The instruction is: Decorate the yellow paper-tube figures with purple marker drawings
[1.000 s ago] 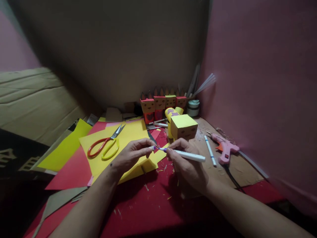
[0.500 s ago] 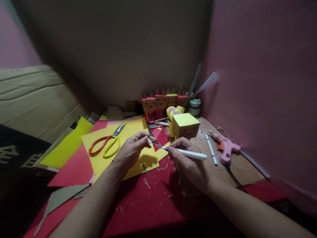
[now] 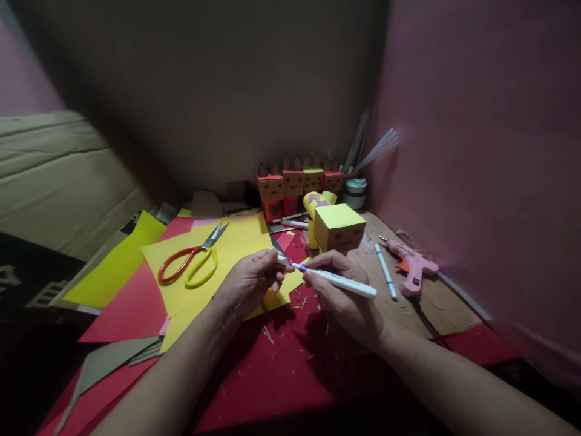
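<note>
My right hand [image 3: 345, 297] is closed around a white marker pen [image 3: 347, 283] with a purple tip section pointing left. Between the fingers of my left hand [image 3: 252, 275] is a small white pen cap [image 3: 282, 260], its end facing the marker's bare tip with barely any gap. Both hands are above the red tabletop [image 3: 254, 375]. Just behind my right hand stands a cardboard box head [image 3: 340, 227] with a yellow top and a drawn face. Yellow paper sheets [image 3: 240, 236] lie under and behind my left hand.
Scissors [image 3: 200, 257] with red and yellow handles rest on the yellow sheets. On cardboard at the right lie a pink glue gun [image 3: 413, 266] and a blue-banded white marker [image 3: 385, 272]. Several cardboard figures [image 3: 272, 191] and a lidded jar [image 3: 354, 194] stand by the back wall.
My left hand has turned, and the cap it holds now lines up with the marker tip, closer than before. The right hand has stayed nearly in place with the marker.
</note>
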Demonstrator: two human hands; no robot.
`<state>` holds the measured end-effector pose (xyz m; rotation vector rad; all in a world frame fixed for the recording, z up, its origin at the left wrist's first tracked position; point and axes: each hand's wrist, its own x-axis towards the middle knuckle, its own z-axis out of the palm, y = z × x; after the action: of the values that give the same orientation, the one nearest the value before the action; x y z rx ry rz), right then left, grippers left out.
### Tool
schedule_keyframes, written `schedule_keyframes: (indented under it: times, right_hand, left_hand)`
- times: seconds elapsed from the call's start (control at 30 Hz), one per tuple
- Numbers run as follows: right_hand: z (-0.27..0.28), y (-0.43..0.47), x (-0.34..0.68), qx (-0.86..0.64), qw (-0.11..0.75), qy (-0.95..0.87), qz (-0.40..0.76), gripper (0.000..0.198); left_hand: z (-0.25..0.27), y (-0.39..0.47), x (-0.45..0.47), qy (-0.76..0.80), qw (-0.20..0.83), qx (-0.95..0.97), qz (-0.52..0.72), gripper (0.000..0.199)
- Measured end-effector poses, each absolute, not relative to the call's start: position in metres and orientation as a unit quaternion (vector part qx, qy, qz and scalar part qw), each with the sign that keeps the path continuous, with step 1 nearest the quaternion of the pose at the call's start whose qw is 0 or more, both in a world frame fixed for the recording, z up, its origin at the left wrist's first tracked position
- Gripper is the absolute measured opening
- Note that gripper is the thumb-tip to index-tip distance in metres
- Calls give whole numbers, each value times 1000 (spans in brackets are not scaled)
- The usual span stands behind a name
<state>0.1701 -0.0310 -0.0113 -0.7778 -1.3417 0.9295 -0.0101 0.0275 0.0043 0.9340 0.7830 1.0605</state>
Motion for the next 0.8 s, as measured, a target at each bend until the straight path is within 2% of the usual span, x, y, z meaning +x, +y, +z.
schedule_keyframes:
  times: [0.3, 0.8]
  right_hand:
    - [-7, -30, 170, -362, 608, -605, 364, 7]
    - [-13, -25, 171, -378, 581, -555, 460, 20]
  left_hand:
    - [6, 19, -3, 336, 703, 418, 467, 44]
    - [10, 11, -3, 341, 702, 458, 427, 34]
